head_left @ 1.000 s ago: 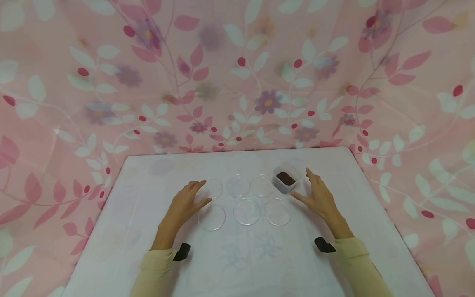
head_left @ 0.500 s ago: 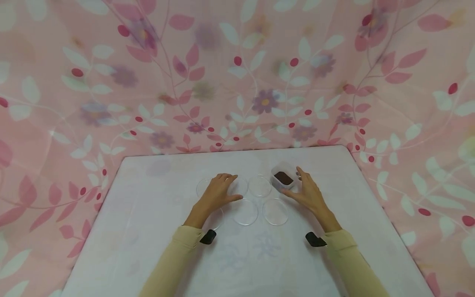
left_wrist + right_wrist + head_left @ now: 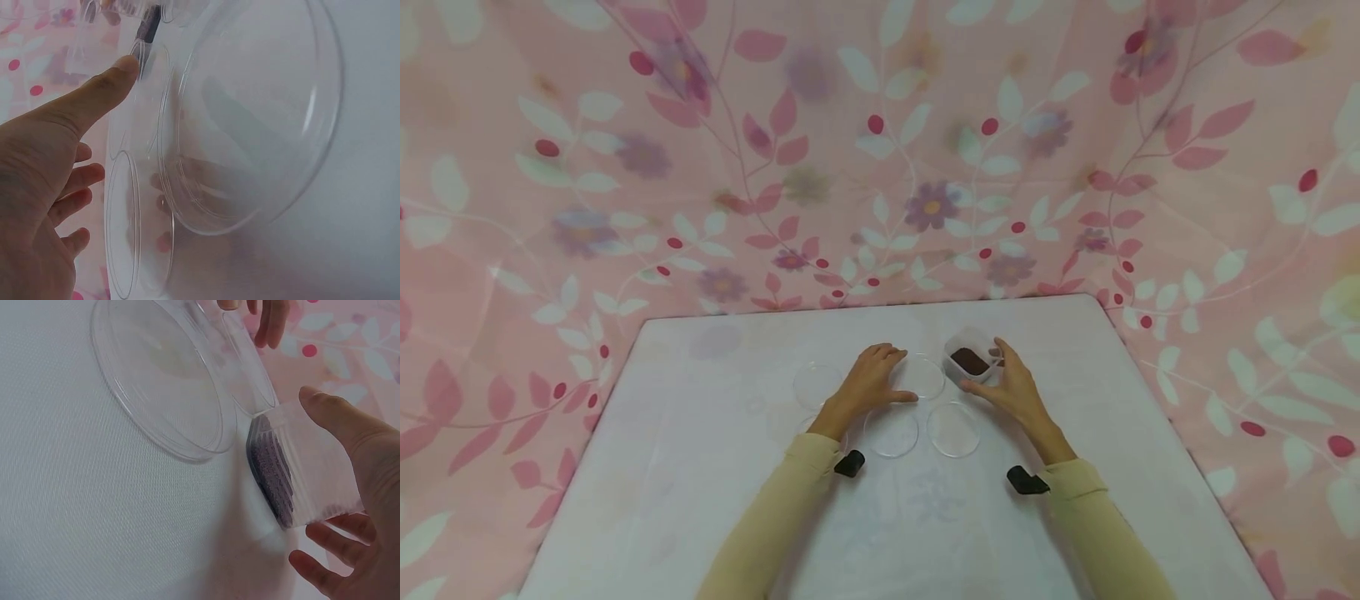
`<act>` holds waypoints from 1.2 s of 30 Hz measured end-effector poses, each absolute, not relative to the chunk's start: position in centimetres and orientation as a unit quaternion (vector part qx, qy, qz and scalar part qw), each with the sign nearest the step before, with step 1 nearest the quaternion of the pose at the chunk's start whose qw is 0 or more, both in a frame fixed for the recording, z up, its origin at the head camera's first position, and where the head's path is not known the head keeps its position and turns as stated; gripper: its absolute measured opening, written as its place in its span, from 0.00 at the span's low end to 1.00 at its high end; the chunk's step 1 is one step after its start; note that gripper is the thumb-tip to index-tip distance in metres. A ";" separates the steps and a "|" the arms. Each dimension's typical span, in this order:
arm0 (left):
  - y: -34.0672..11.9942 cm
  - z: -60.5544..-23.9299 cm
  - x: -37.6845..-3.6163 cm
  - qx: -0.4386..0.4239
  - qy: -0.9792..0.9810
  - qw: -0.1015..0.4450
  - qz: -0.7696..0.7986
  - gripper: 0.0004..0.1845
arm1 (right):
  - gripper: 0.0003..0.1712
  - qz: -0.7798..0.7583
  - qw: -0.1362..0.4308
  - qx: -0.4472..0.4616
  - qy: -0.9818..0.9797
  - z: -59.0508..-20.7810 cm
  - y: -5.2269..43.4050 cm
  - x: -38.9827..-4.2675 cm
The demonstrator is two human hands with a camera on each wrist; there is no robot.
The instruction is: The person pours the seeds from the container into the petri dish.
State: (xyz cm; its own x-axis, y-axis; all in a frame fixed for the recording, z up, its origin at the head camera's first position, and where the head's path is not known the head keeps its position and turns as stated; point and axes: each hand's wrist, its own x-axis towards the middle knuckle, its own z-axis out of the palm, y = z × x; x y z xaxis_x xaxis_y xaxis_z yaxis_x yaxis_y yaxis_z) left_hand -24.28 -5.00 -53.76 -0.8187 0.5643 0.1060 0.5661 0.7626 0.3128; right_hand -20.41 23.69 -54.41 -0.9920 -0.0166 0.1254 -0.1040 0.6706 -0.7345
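A small clear plastic container [image 3: 955, 375] holds dark brown, soil-like material [image 3: 970, 361] and stands towards the back right of the table. My right hand [image 3: 1015, 387] is around its right side, thumb at the front and fingers behind; the right wrist view has the container's wall [image 3: 322, 469] between them. My left hand [image 3: 868, 382] hovers over the clear petri dishes, fingers spread and holding nothing. It hides one dish of the back row and part of others. Nearest its fingertips is the back-right dish [image 3: 925, 377].
Front-row dishes stand at the middle [image 3: 891, 450] and right [image 3: 953, 433]; a back-left dish [image 3: 812, 385] lies beside the left hand. A white cloth covers the table [image 3: 700, 467]. Pink floral fabric [image 3: 880, 167] hangs behind it.
My left hand has moved right across the dishes, towards the container. My right hand has come in from the right and closed in round the container. The dishes stay in their arrangement.
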 end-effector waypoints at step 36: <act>-4.1 -53.2 -26.1 -0.314 -0.937 -0.073 -0.135 0.49 | 0.58 0.441 0.045 0.031 -0.896 -54.5 23.8 -20.8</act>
State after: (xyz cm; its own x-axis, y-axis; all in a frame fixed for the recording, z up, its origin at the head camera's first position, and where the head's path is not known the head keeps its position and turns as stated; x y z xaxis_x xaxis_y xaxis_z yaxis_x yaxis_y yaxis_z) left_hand -26.11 -4.06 -53.22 -0.7927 0.6073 -0.0523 0.5680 0.7671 0.2982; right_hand -20.78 23.79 -54.47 -0.9941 -0.0158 0.1070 -0.0944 0.6093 -0.7873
